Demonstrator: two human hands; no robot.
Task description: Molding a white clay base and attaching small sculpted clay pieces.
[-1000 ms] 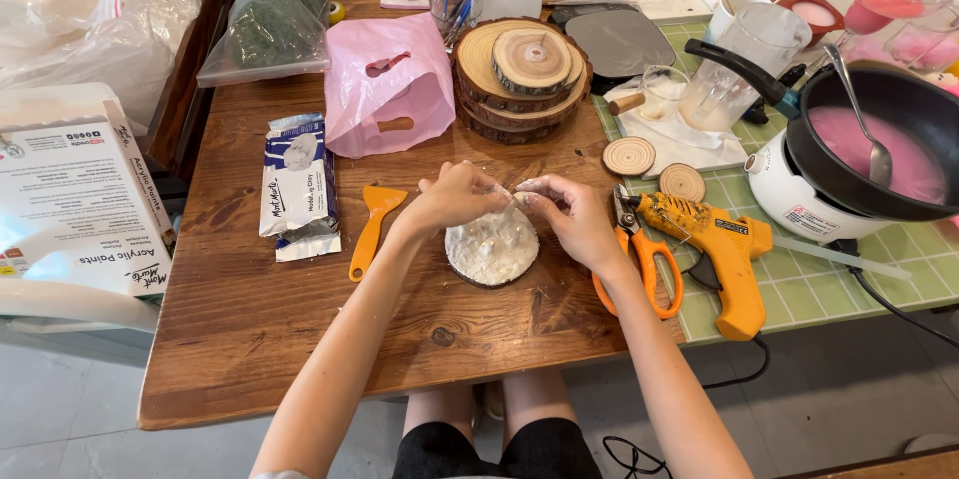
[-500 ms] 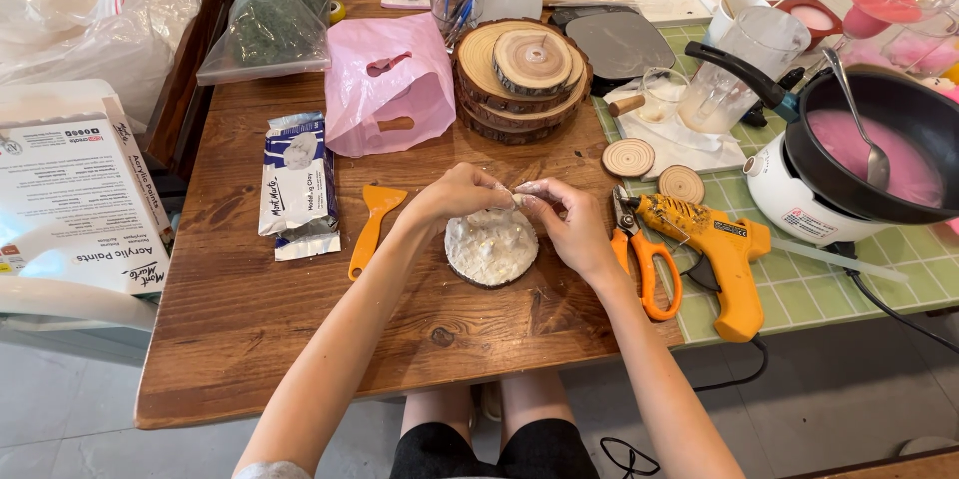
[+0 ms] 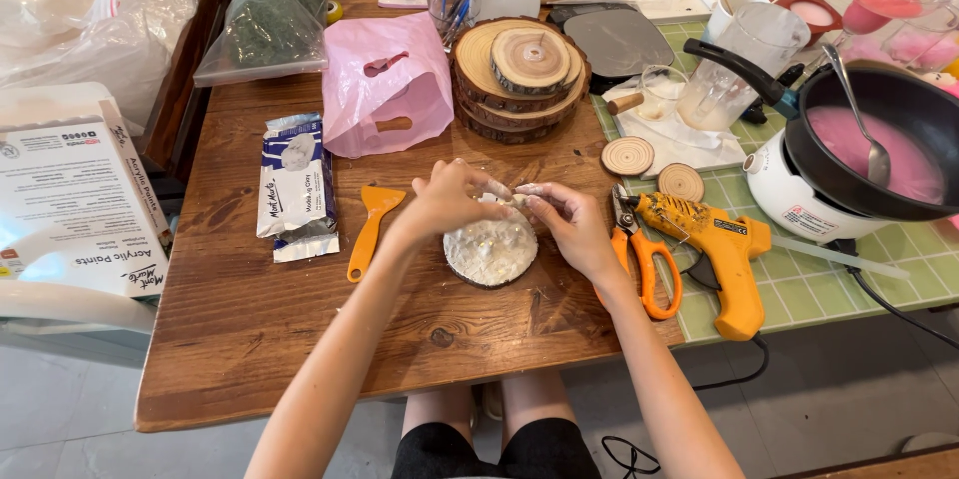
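Barely shifted since a second ago: left hand (image 3: pixel 452 197) and right hand (image 3: pixel 571 224) still pinching together on a small white clay lump (image 3: pixel 504 195), just above the far rim of the clay-coated wood disc (image 3: pixel 490 251), both equally close, orange scissors (image 3: pixel 644 254) right of the disc.

Both hands (image 3: pixel 514 207) pinch white clay over a clay-covered wood disc (image 3: pixel 490 250) on the counter (image 3: pixel 240 319); orange scissors (image 3: pixel 644 254) at three o'clock.
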